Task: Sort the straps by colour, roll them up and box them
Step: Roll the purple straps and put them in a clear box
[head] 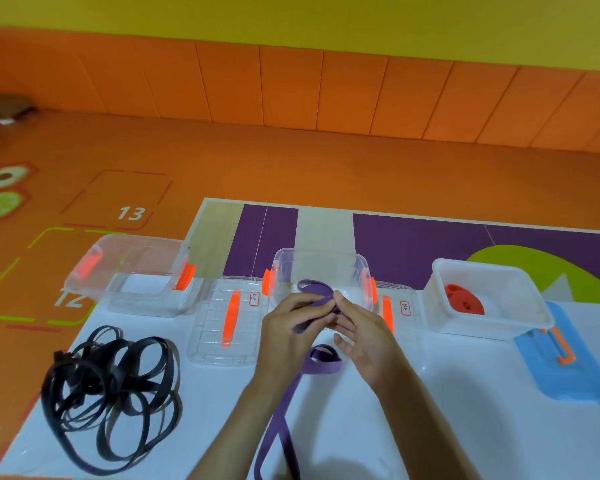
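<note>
Purple strap (284, 407) in play: both hands are on it, just in front of the middle box (317, 265). Left hand (288, 323) has its fingers curled round the strap's upper end. Right hand (364, 341) pinches that same end between thumb and forefinger, the other fingers loosely spread. A small loop pokes up above the knuckles, and the long tail runs down across the white surface (194, 420) to the bottom edge — by my reckoning this roll is barely begun.

Now the count. One colour looks home — a red coil (463, 299) sits inside the right box (478, 325), which is uncovered. The middle box shows nothing inside that I can make out, and the left box (132, 271) looks bare too, a lid (226, 320) lying flat beside it. Black straps (111, 396) lie in a loose tangle at the left, unrolled, so black and purple are both left to roll and box.
</note>
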